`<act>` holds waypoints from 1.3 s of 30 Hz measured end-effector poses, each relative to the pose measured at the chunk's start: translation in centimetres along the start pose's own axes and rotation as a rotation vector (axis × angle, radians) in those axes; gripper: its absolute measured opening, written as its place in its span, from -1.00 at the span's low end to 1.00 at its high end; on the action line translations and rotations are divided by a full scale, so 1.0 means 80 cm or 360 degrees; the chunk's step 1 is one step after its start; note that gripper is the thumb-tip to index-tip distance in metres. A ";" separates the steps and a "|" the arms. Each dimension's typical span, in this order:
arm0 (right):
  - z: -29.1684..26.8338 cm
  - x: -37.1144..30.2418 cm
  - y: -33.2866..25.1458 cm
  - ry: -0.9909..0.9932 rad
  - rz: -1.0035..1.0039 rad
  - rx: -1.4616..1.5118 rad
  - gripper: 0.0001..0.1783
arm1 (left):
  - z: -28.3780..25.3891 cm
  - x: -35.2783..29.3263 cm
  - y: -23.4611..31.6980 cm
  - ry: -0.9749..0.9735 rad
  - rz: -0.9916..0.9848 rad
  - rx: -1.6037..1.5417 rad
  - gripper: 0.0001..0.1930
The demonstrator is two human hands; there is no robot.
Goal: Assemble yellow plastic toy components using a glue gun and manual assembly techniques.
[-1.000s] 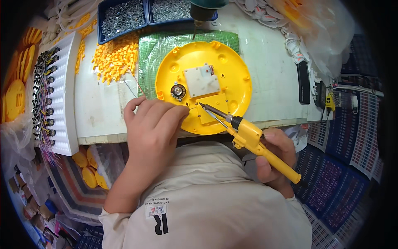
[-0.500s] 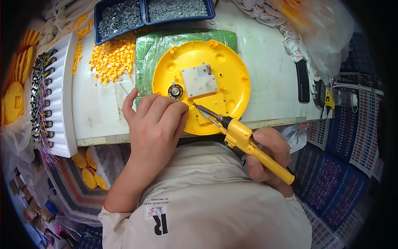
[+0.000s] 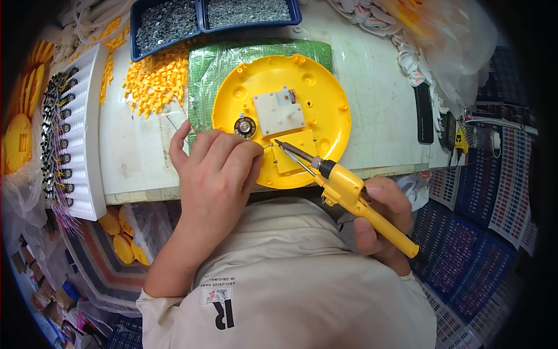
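A round yellow plastic shell (image 3: pixel 331 116) lies on a green mat, its hollow side up. Inside sit a whitish gearbox (image 3: pixel 281 111), a small round black speaker-like part (image 3: pixel 244 126) and a yellow rectangular cover (image 3: pixel 296 152) with small metal contacts at its sides. My left hand (image 3: pixel 215 163) rests at the shell's near left, fingertips closed on a thin wire (image 3: pixel 267 146) near the cover's left contact. My right hand (image 3: pixel 385 218) grips a yellow soldering gun (image 3: pixel 343 186); its dark tip hovers over or touches the cover, I cannot tell which.
Blue bins (image 3: pixel 250 26) of small screws stand at the back. Small yellow pieces (image 3: pixel 154 81) are heaped left of the green mat (image 3: pixel 200 70). A white foam tray (image 3: pixel 87 139) holds wired round parts at the left. A black bar (image 3: pixel 424 114) and white parts (image 3: pixel 411 64) lie right.
The soldering gun's tip has shifted slightly right, away from the contact beside my left fingertips, and my right hand has moved right with it. My left hand stays nearly still.
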State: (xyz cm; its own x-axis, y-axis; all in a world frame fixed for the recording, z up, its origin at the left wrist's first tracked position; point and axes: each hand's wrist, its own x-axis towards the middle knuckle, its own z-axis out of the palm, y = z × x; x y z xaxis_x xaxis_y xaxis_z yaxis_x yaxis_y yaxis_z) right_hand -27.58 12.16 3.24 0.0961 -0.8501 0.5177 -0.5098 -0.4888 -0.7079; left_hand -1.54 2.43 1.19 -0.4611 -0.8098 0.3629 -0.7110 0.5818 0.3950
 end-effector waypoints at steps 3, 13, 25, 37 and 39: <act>-0.001 -0.002 0.001 -0.0007 -0.0003 0.0008 -0.51 | 0.002 -0.001 -0.001 0.0020 0.0011 0.0004 -0.81; -0.014 -0.021 -0.009 -0.0161 0.0278 0.0211 -0.44 | -0.001 0.000 -0.001 -0.0008 0.0014 -0.0003 -0.81; -0.016 -0.026 -0.003 0.0054 0.0263 0.0167 -0.43 | -0.079 0.011 -0.068 -0.0122 -0.0039 -0.0258 -0.69; -0.031 -0.036 -0.002 0.0080 0.0244 0.0103 -0.45 | -0.084 -0.012 -0.065 -0.0118 0.0196 0.0153 -0.73; -0.035 -0.043 -0.004 0.0250 0.0428 0.0148 -0.41 | -0.097 -0.018 -0.072 -0.0119 0.0185 0.0319 -0.77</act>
State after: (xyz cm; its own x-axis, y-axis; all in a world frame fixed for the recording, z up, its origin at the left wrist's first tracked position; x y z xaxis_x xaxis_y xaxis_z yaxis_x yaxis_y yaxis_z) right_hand -30.14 15.82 3.06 -0.1683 -0.9140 0.3690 -0.4178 -0.2730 -0.8666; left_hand 7.36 0.80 4.97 -0.5787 -0.7459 0.3296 -0.7385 0.6508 0.1761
